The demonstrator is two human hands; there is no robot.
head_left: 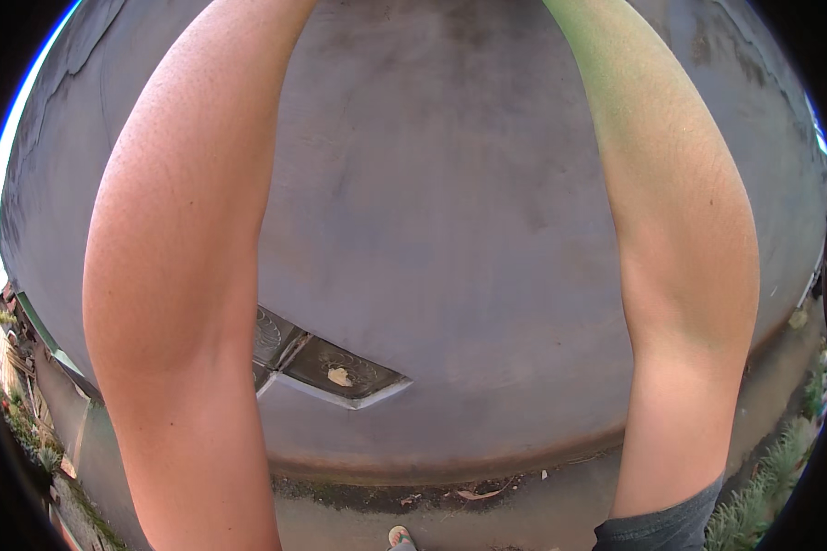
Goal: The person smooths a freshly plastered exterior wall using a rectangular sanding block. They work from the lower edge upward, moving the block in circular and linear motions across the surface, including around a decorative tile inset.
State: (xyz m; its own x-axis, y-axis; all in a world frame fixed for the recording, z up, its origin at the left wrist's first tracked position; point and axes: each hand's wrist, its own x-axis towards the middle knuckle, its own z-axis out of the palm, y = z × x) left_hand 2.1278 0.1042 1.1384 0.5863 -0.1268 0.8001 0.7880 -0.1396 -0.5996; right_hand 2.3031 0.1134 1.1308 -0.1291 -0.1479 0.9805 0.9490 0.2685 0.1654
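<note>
Both of my bare arms reach up past the top edge of the head view, so neither hand shows. My left arm (179, 275) rises along the left side. On the right is my right arm (680, 230), with a dark grey sleeve (662, 519) near the lower edge and a greenish tint over its upper part. Between and behind the arms stands a broad grey wall (450, 211) with darker smudges. What the hands hold or touch is out of sight.
Low in the wall, beside my left arm, is a window (326, 363) with dark patterned panes and a pale patch. A paved strip (524, 514) with dirt and debris runs along the wall's foot. My shoe (400, 535) shows below. Plants (772, 487) grow at right.
</note>
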